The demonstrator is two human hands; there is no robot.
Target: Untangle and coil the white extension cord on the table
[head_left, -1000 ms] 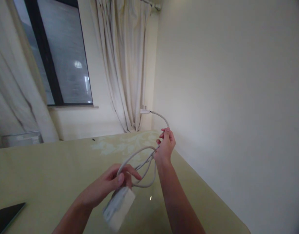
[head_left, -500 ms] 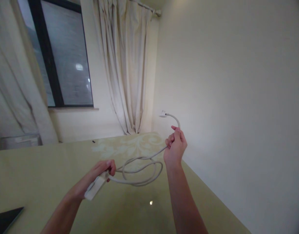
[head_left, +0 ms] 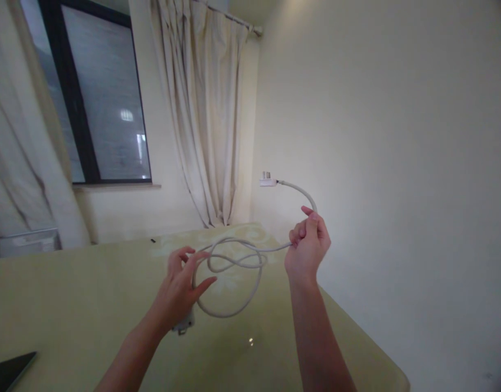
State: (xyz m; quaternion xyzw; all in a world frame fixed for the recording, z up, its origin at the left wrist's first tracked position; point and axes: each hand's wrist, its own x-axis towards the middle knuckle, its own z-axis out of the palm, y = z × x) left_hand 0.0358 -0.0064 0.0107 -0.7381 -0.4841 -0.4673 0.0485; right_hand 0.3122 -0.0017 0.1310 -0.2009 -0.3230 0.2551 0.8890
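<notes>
A white cord [head_left: 230, 261] hangs in loose loops above the yellow-green table [head_left: 71, 294]. My right hand [head_left: 308, 245] is closed around the cord near its plug end, and the white plug [head_left: 268, 181] sticks up and to the left above my fist. My left hand [head_left: 181, 286] grips the white power strip [head_left: 184, 324], which shows only below my palm. Its thumb and fingers spread around the cord's nearest loop.
A dark flat device [head_left: 7, 370] lies at the table's near left corner. A pale curtain [head_left: 201, 120] hangs in the room's corner beside a dark-framed window [head_left: 99, 98]. A bare wall [head_left: 377, 163] runs along the table's right edge.
My right hand has moved up and to the right with the plug end. My left hand has turned and risen, so the power strip is mostly hidden behind it. The loops have shifted left.
</notes>
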